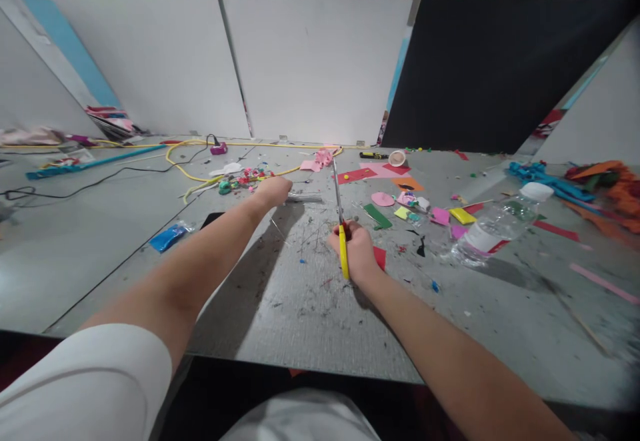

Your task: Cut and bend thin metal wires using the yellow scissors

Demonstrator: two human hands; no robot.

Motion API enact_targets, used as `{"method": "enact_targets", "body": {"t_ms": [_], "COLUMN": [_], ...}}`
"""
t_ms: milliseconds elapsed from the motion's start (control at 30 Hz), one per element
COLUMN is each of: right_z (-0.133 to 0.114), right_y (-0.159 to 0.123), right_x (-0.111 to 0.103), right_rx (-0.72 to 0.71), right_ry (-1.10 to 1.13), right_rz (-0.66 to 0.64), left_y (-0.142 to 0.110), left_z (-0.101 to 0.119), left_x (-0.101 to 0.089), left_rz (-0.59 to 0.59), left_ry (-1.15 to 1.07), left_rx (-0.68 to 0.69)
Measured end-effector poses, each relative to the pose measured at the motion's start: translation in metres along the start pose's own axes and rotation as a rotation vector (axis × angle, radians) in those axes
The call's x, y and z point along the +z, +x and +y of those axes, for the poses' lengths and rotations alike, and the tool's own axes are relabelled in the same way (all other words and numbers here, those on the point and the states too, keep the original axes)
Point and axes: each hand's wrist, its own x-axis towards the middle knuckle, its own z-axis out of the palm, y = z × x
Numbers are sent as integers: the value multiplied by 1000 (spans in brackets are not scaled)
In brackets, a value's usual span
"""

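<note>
Your right hand [357,251] grasps yellow-handled scissors [343,254], blades pointing away; your left hand [273,191] is at a bundle of thin wires [309,197], can't tell if gripping. Coloured pieces [379,216] look already cut; wires lie loose, seemingly unworked. Grey tabletop [280,324], littered; bottle [493,227] to your right; white panel [320,67] and black panel [505,67] behind
</note>
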Motion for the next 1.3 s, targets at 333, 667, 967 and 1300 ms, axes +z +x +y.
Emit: {"method": "enact_targets", "body": {"t_ms": [333,667,967,1300], "right_z": [2,0,4,3], "right_y": [1,2,-12,-15], "right_x": [-1,0,-8,-9], "right_rx": [-9,-142,-323,-368], "right_ry": [3,-64,-126,-242], "right_rz": [5,8,-108,-42], "left_y": [-3,-121,-169,-162], "left_z": [-1,63,95,99], "left_x": [-9,-25,30,38], "left_rz": [154,288,309,106], "left_ry": [-118,-1401,-1473,-1341], "left_rx": [30,285,422,433]}}
